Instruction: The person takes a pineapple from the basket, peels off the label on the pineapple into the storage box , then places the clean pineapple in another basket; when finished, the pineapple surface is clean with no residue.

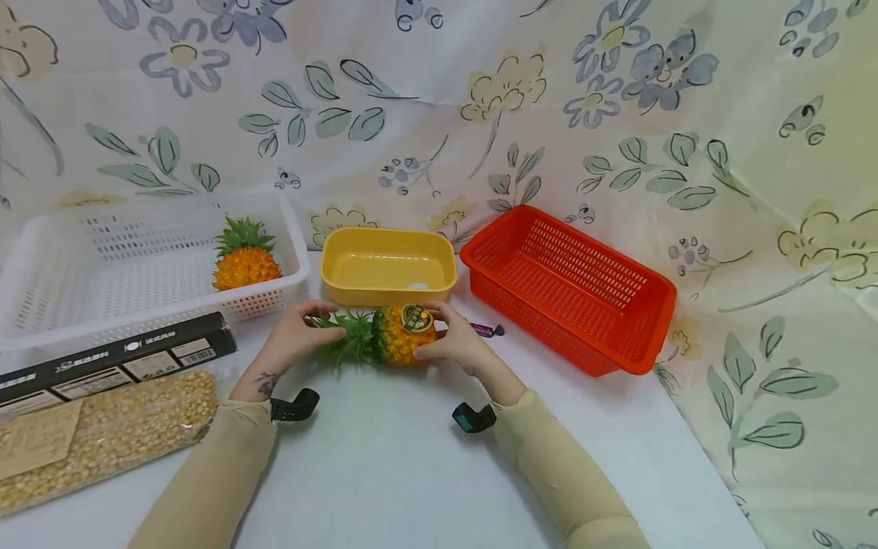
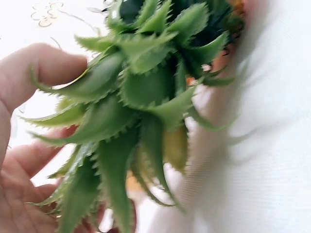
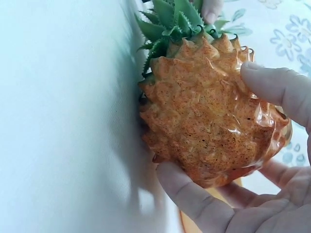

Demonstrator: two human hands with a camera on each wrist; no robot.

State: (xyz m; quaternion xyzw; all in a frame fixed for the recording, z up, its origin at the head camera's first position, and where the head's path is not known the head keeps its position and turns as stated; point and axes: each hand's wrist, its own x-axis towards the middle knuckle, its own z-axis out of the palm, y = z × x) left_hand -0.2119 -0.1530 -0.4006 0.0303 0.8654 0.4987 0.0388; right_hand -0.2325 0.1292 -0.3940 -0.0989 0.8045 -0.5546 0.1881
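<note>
Pineapple (image 1: pixel 387 341), sticker (image 1: pixel 416 318) only in head view

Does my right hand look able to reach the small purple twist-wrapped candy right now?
Likely yes: the candy lies beside your right hand, its outer end uncovered, but that hand would probably have to release the spiky orange pineapple first.

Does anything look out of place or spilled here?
A purple wrapped item lies loose beside the red basket, outside every container. That basket sits askew to the yellow container. No spill shows; the held pineapple looks undamaged.
</note>
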